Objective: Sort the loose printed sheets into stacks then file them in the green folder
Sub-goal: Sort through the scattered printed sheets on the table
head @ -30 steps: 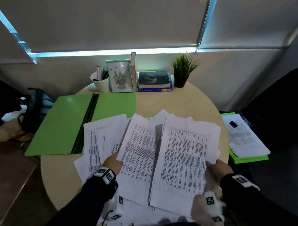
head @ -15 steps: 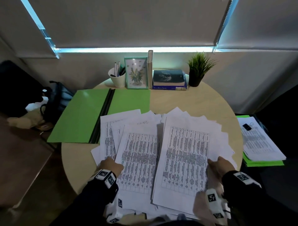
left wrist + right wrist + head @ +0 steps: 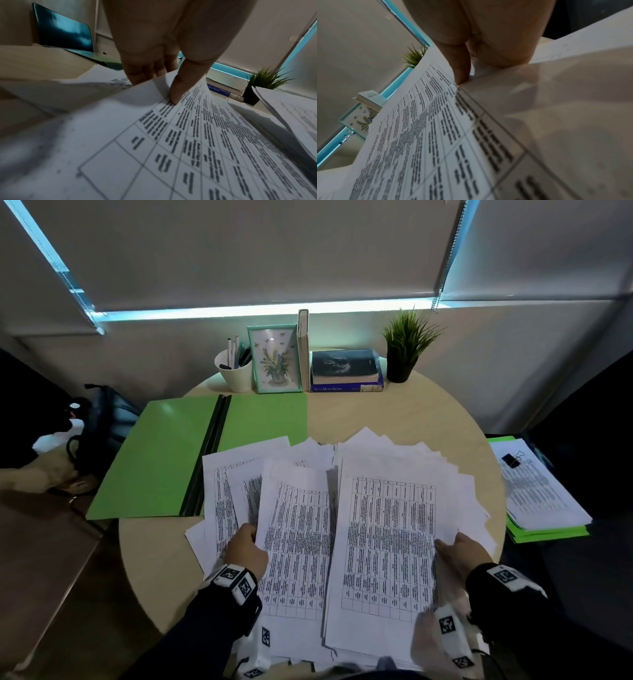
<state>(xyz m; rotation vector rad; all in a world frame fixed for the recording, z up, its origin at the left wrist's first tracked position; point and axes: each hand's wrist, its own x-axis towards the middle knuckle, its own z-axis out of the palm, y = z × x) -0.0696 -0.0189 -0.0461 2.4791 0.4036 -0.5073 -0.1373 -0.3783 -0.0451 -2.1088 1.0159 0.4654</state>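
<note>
Several loose printed sheets [image 3: 387,542] with tables lie fanned across the round table's near half. My left hand [image 3: 247,546] pinches the left edge of one sheet [image 3: 197,135], thumb [image 3: 178,89] on top and fingers underneath. My right hand [image 3: 457,551] pinches the right edge of the larger bundle [image 3: 423,135], its thumb [image 3: 462,70] on the printed side. The green folder [image 3: 164,460] lies open at the table's left, its right flap partly under the sheets.
At the table's back stand a white pen cup [image 3: 234,371], a framed picture [image 3: 275,359], books [image 3: 346,371] and a potted plant [image 3: 407,347]. To the right lies another paper stack [image 3: 541,491] with a binder clip on a green folder. A dark bag [image 3: 99,422] sits left.
The view has shifted, so the table sits further right in the frame. Both hands keep their hold on the sheets' edges; the fanned sheets look slightly more gathered.
</note>
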